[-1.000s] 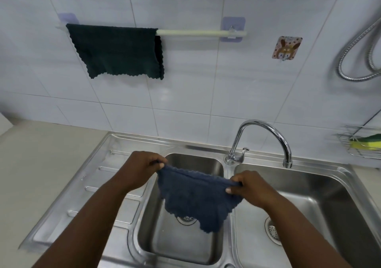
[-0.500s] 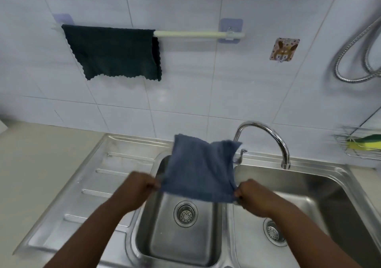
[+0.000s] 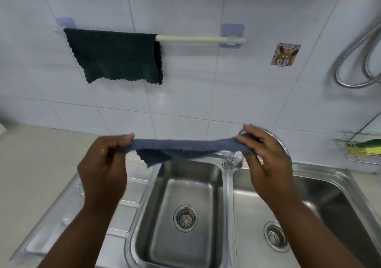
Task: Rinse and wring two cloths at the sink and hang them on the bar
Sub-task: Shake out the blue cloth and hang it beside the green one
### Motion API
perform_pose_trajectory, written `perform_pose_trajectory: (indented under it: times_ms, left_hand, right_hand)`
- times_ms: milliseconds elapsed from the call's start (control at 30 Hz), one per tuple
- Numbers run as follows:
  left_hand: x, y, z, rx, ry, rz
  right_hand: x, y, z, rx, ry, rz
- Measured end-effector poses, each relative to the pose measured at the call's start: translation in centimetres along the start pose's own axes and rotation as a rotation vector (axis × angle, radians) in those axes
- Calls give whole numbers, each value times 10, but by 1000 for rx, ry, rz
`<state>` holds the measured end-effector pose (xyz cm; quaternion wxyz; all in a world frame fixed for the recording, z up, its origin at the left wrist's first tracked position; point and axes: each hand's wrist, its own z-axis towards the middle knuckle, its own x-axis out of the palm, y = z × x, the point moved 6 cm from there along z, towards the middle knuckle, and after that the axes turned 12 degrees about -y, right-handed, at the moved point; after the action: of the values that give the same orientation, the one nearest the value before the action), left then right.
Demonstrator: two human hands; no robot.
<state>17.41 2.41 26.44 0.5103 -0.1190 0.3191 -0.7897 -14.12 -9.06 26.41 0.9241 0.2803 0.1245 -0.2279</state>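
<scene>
Apparently the hanging step for the second of two cloths: the left hand (image 3: 103,164) and right hand (image 3: 266,160) each pinch an end of the blue cloth (image 3: 185,146), stretched flat mid-frame above the sink (image 3: 226,205). Next it needs lifting to the bare right stretch of the one bar (image 3: 198,39), beside the green cloth (image 3: 115,55) already draped upper left.

Glossy white wall tiles (image 3: 185,94) meet a beige countertop (image 3: 31,164) — a rabbit sticker hook (image 3: 285,54), perhaps, at right.
</scene>
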Motion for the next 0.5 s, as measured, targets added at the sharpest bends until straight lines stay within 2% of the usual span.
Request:
perform_pose_trajectory:
  times_ms: [33, 67, 133, 167, 233, 300, 367, 500]
  left_hand:
    - [4, 0, -15, 69, 101, 57]
    - [16, 11, -31, 36, 280, 137]
    - [35, 56, -75, -267, 717, 323]
    - [35, 76, -93, -450, 822, 327]
    - [30, 96, -100, -645, 773, 266]
    - [29, 99, -91, -607, 698, 249]
    - [33, 94, -80, -583, 669, 253]
    - [35, 91, -55, -645, 537, 149]
  right_hand:
    - [8, -4, -12, -7, 118, -49]
    - [24, -15, -29, 64, 379, -124]
    - [45, -47, -91, 255, 1018, -352]
    - [45, -58, -109, 317, 1092, -356]
    - [41, -71, -107, 415, 892, -262]
    - [39, -73, -95, 392, 732, -259]
    - [40, -69, -87, 381, 681, -245]
    - [32, -67, -67, 380, 551, -241]
